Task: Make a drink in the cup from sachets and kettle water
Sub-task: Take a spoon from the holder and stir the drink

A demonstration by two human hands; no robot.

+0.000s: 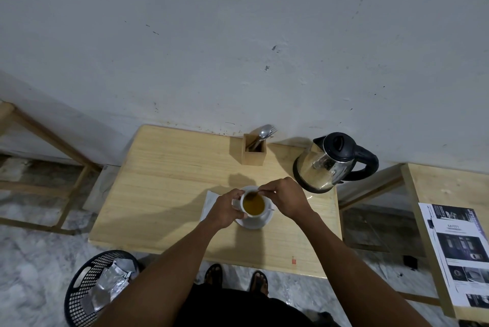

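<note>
A white cup (pixel 252 214) full of yellow-brown liquid stands on a white saucer (pixel 260 222) in the middle of the wooden table (pixel 164 183). My left hand (pixel 225 211) wraps the cup's left side. My right hand (pixel 285 198) pinches the handle of a spoon (pixel 252 195) whose bowl dips into the drink at the far rim. The steel kettle (pixel 325 165) with a black lid and handle stands at the table's right back corner, apart from both hands. A white paper or napkin (pixel 210 202) lies under my left hand.
A wooden cutlery holder (pixel 254 150) with spoons and a fork stands by the wall. On the floor at the lower left is a black mesh basket (pixel 84 292) holding silver sachet wrappers (pixel 113 281). Printed sheets (pixel 460 247) lie on a side table on the right.
</note>
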